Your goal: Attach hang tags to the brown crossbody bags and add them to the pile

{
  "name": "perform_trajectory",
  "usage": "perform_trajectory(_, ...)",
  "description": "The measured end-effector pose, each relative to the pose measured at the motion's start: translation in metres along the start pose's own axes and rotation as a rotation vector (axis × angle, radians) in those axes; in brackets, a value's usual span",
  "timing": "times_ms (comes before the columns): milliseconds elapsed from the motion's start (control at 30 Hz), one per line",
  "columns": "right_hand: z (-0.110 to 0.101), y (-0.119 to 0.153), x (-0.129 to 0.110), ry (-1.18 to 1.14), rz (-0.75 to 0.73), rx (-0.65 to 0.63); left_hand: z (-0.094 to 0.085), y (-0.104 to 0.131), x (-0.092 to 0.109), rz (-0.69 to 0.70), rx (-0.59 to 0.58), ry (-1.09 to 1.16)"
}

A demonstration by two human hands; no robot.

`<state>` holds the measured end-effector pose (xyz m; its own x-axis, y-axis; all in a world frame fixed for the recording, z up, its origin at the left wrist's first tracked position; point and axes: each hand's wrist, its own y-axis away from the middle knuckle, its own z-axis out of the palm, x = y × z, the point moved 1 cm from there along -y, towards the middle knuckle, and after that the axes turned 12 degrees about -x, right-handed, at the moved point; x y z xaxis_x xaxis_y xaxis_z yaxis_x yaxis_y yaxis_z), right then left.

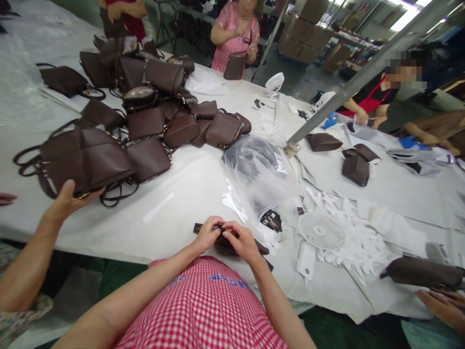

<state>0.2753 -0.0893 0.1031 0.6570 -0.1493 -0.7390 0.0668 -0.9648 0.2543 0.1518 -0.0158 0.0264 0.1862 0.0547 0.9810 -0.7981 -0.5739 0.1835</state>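
At the near table edge, in front of a red checked apron (203,305), both my hands are closed on a small dark brown handbag (262,248). My left hand (209,235) pinches at the top of the bag, its fingertips close to the other hand's. My right hand (240,238) curls over the same spot from the right. What exactly the fingertips grip is too small to make out. A black tag (197,228) with lettering sticks out by my left hand. Beyond my right hand, a clear plastic bag (254,169) holds dark contents, with black tags (271,220) at its near end.
A heap of brown handbags (145,121) covers the table's left. A co-worker's hand (67,201) holds one there. A white fan (321,230) stands among white cut pieces (358,237) on the right. A metal post (348,92) rises from the table. Other people work around it.
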Motion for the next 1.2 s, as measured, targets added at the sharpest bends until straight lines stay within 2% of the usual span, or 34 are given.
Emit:
perform_trajectory(67,-0.001,0.006,0.008,-0.187,0.089,0.048,0.003,0.0,0.001,0.001,-0.015,-0.012)
perform_trajectory(100,-0.002,0.009,0.01,-0.187,0.145,0.046,0.005,-0.001,0.001,-0.001,-0.028,-0.015)
perform_trajectory(200,-0.007,0.014,0.007,0.104,0.332,0.006,0.012,-0.001,0.004,-0.008,-0.054,-0.011)
perform_trajectory(267,-0.008,0.016,0.003,0.289,0.403,0.0,0.014,-0.001,0.005,-0.005,-0.065,-0.006)
perform_trajectory(333,-0.006,0.015,0.003,0.225,0.338,-0.008,0.014,0.0,0.005,0.001,-0.08,0.003)
perform_trajectory(433,0.0,0.013,0.011,-0.205,0.187,0.003,0.013,0.0,0.004,0.015,-0.12,0.025)
perform_trajectory(533,0.0,0.01,0.02,-0.446,0.226,0.039,0.013,0.001,0.002,0.026,-0.141,0.056)
perform_trajectory(633,-0.009,0.009,0.017,-0.324,0.229,0.053,0.012,0.004,0.002,0.055,-0.149,0.08)
perform_trajectory(733,-0.02,0.023,0.006,-0.01,0.224,0.205,0.007,0.007,0.003,0.112,-0.232,0.063)
perform_trajectory(800,-0.021,0.042,-0.003,0.118,0.277,0.263,0.003,0.008,0.006,0.15,-0.305,-0.009)
perform_trajectory(867,-0.017,0.067,-0.012,0.187,0.296,0.251,-0.001,0.005,0.011,0.199,-0.368,-0.123)
perform_trajectory(967,-0.004,0.103,-0.025,0.316,0.185,0.276,-0.005,-0.002,0.021,0.264,-0.434,-0.275)
perform_trajectory(1067,0.011,0.125,-0.027,0.298,0.112,0.303,-0.002,-0.006,0.028,0.275,-0.42,-0.363)
perform_trajectory(1200,0.028,0.119,-0.01,0.067,0.23,0.286,0.005,-0.001,0.03,0.255,-0.309,-0.402)
